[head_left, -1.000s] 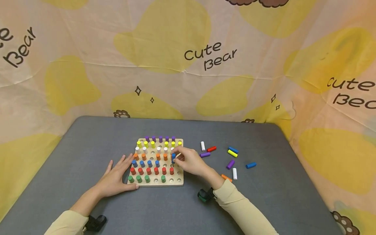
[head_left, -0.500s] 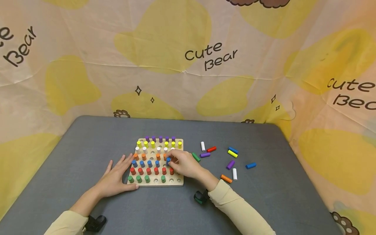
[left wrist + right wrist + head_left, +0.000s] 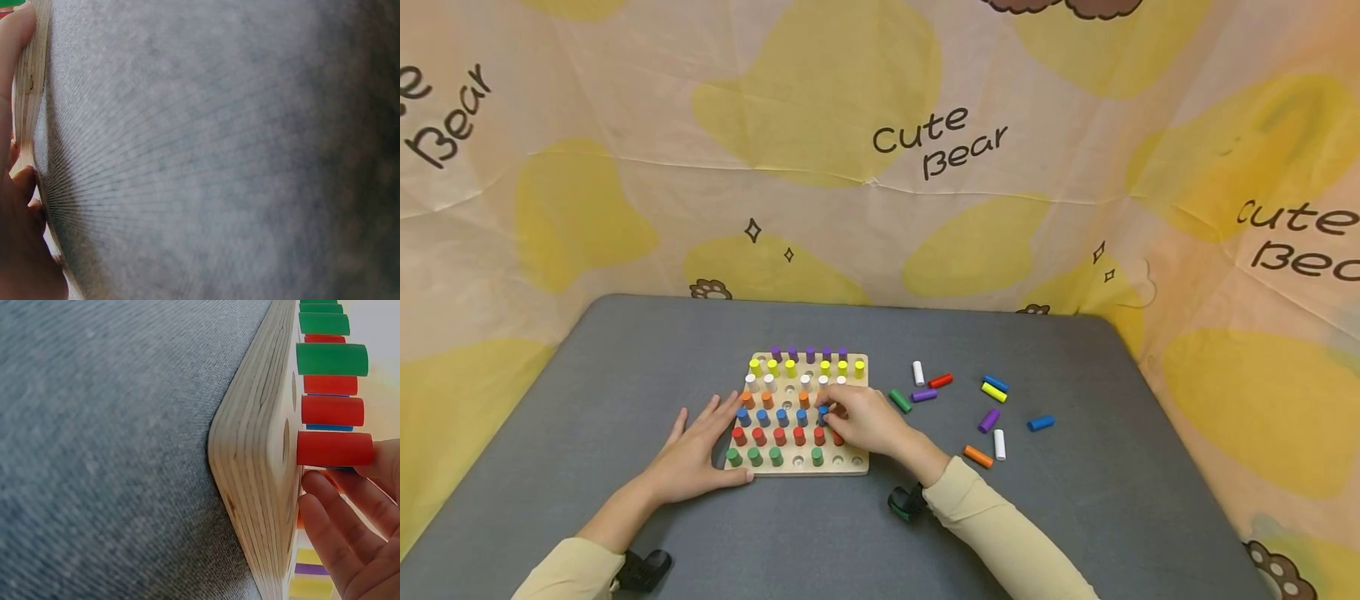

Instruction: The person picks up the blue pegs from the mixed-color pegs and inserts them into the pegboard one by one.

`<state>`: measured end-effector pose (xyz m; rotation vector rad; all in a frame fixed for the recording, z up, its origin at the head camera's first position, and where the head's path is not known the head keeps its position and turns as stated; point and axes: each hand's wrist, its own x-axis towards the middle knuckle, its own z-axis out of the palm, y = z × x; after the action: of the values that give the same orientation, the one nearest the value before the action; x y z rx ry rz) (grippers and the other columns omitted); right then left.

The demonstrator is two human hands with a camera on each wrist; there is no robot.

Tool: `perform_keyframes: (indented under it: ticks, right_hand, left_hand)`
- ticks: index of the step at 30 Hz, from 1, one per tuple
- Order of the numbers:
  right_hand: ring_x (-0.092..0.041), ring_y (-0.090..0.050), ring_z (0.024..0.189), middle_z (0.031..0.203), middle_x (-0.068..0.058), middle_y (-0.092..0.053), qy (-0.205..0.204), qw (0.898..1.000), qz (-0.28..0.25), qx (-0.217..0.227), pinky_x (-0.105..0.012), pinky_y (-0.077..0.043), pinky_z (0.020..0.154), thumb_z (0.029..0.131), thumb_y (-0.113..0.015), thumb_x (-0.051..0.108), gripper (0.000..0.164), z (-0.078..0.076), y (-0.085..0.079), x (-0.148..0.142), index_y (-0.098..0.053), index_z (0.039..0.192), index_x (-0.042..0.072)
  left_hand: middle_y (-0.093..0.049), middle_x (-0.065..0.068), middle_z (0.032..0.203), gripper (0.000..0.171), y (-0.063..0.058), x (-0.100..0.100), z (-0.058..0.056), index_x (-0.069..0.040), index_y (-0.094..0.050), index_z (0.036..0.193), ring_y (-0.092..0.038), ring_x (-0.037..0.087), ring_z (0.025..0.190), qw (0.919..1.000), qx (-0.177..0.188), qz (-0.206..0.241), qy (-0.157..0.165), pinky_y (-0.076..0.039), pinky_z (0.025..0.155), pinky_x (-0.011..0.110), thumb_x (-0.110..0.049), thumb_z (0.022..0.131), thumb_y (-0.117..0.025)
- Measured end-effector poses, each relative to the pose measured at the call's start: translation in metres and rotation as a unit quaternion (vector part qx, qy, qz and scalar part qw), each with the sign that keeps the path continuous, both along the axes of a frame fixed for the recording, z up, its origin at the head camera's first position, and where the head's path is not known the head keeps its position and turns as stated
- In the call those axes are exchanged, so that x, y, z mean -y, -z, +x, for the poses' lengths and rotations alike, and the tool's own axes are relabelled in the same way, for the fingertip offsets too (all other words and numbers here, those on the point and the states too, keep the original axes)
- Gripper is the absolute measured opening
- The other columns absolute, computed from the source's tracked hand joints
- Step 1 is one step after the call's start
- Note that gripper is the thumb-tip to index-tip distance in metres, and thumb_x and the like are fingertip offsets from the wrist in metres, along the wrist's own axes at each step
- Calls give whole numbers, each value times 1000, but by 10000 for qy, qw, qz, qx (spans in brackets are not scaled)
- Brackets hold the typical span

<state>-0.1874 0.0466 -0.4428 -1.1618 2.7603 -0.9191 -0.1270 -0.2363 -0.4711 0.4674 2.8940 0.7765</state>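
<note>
A wooden pegboard (image 3: pixel 847 450) lies on the grey table, with upright coloured pegs standing in rows. My right hand (image 3: pixel 872 421) pinches a blue peg (image 3: pixel 823 412) between thumb and index finger, upright at the right end of the blue row. In the right wrist view, a red peg (image 3: pixel 334 448) stands in front of those fingertips and mostly hides the blue one. The other fingers lie close over the board's surface. My left hand (image 3: pixel 696 458) rests at the board's left side, thumb (image 3: pixel 19 37) against the near corner and fingers spread along the edge.
Right of the board lie several loose pegs: green (image 3: pixel 900 402), purple (image 3: pixel 923 396), white (image 3: pixel 918 373), red (image 3: pixel 940 381), yellow (image 3: pixel 994 392), blue (image 3: pixel 1041 422) and orange (image 3: pixel 977 456) among them. Some holes in the board are bare. A patterned cloth (image 3: pixel 820 233) hangs behind the table.
My right hand has moved left and slightly down with the blue peg, to the end of the blue row. The loose green peg has come into view. My left hand has stayed put.
</note>
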Motion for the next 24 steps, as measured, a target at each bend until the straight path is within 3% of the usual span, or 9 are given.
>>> perform_keyframes:
  ticks: [18, 24]
  right_hand:
    - [3, -59, 77, 94, 7, -68, 115, 9997, 118, 190, -12, -46, 66, 89, -60, 15, 15, 0, -1, 2, -67, 102, 17]
    - [1, -56, 74, 96, 5, -69, 48, 9998, 194, 38, -11, -45, 64, 89, -59, 15, 19, 0, -2, 2, -69, 105, 15]
  left_hand:
    - [-19, 12, 153, 109, 0, 0, -1, -14, -19, 148, -13, 38, 139, 10000, -27, -8, 18, 6, 106, 62, -66, 65, -68]
    - [-20, 13, 153, 110, 0, 0, -1, -13, -20, 148, -13, 39, 139, 10000, -34, -2, 29, 6, 106, 62, -66, 65, -68]
